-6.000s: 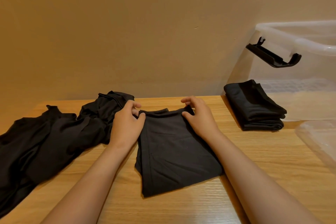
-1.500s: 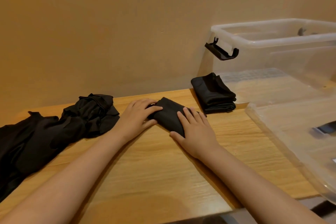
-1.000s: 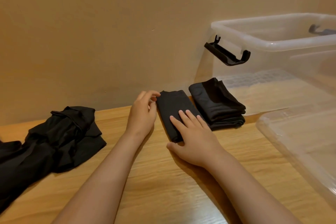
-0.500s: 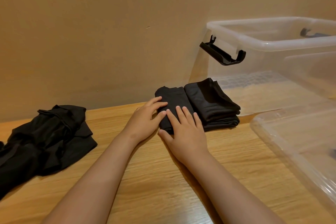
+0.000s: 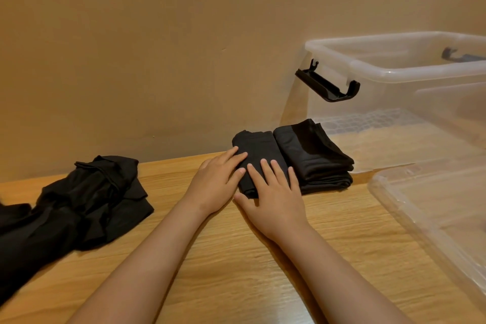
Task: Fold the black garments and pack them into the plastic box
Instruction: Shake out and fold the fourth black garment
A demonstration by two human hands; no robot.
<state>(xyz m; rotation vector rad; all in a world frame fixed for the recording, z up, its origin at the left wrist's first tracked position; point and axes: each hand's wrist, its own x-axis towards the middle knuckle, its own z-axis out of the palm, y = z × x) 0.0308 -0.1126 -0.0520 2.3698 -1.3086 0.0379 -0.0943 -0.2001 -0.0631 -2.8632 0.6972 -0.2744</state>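
Both my hands lie flat with fingers straight, gripping nothing. My left hand [image 5: 215,184] presses the left edge of the folded garment [image 5: 259,147] and my right hand [image 5: 276,200] rests on its near end. The garment sits on the counter [image 5: 236,271] near the wall. It touches the folded stack [image 5: 313,155] on its right, which lies just beside the plastic box [image 5: 394,71].

I judge this bundle light, soft and limp, likely to fall open if lifted by one corner. I would slide my fingers under both long sides and clamp my thumbs on top, so the layers stay together.

It looks matte black, a compact rectangle with rounded folds and few creases. The stack beside it is thicker, in several layers. To my left a loose pile [image 5: 86,200] of black garments lies crumpled. The box is clear and open, with a black latch [image 5: 328,87] sticking out, and a clear lid [image 5: 434,205] lies at my right.
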